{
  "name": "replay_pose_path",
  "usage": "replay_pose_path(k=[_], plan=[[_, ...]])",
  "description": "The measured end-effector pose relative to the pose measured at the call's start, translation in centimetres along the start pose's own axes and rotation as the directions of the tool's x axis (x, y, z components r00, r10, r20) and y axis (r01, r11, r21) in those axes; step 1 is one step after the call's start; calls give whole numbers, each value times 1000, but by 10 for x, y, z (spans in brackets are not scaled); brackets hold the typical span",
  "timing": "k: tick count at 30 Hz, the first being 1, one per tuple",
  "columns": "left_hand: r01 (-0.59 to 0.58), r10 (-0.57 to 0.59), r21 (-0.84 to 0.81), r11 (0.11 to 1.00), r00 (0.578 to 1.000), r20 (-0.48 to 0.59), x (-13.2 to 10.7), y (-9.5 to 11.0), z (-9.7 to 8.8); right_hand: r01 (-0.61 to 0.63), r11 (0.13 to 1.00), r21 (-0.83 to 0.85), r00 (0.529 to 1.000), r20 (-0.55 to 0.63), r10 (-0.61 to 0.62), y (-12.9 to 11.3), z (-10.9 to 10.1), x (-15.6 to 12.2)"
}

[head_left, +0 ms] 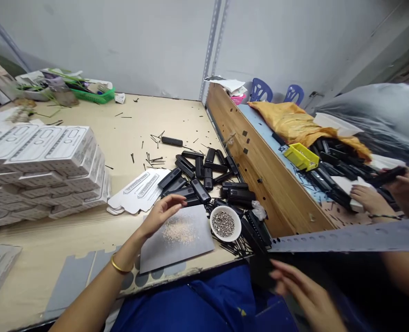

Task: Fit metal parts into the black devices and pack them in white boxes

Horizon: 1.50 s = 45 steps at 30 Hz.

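Observation:
My left hand [163, 213], with a gold bangle on its wrist, hovers over the far left part of a grey sheet [152, 256]. Its fingers are stretched out and loosely bent, with nothing visible in them. Small pale grains [179, 232] are scattered on the sheet. Just beyond the fingers lies a pile of black elongated plastic cases [200, 190]. A white bowl [239, 226] of small shiny metal pieces [223, 223] stands right of the sheet. Off the table's front edge, my right hand [299, 286] is smeared by motion; a dark area beside its fingertips hides whether it holds anything.
Stacked white printed boxes [69, 147] stand at left, near flat white cutouts [135, 189]. Thin black strips [237, 246] lie by the bowl. A wooden partition [252, 157] borders the right side. Beyond it, a co-worker's hands [366, 198] handle black parts near a yellow bin [301, 157].

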<state>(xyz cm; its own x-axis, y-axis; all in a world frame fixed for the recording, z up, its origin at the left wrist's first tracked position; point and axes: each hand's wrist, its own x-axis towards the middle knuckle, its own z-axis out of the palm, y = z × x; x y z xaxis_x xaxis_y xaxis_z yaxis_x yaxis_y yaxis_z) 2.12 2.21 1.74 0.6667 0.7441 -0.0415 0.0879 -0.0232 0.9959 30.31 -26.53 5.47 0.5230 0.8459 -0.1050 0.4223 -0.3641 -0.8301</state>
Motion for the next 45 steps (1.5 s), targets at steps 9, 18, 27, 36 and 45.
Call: replay_pose_path(k=[9, 18, 27, 36, 45], plan=[[165, -54, 811, 562, 985, -162, 44, -21, 4, 136, 696, 705, 991, -85, -108, -85, 123, 180], [226, -164, 529, 818, 973, -161, 69, -14, -30, -12, 913, 407, 999, 50, -10, -44, 162, 223], [216, -375, -686, 695, 923, -89, 26, -5, -27, 473, 836, -279, 864, 332, -379, -75, 185, 162], [105, -355, -818, 566, 926, -127, 9, 9, -19, 186, 837, -515, 975, 202, -93, -36, 147, 141], [120, -530, -843, 524, 821, -213, -1, 4, 13, 236, 919, -315, 969, 150, -197, 7, 146, 129]])
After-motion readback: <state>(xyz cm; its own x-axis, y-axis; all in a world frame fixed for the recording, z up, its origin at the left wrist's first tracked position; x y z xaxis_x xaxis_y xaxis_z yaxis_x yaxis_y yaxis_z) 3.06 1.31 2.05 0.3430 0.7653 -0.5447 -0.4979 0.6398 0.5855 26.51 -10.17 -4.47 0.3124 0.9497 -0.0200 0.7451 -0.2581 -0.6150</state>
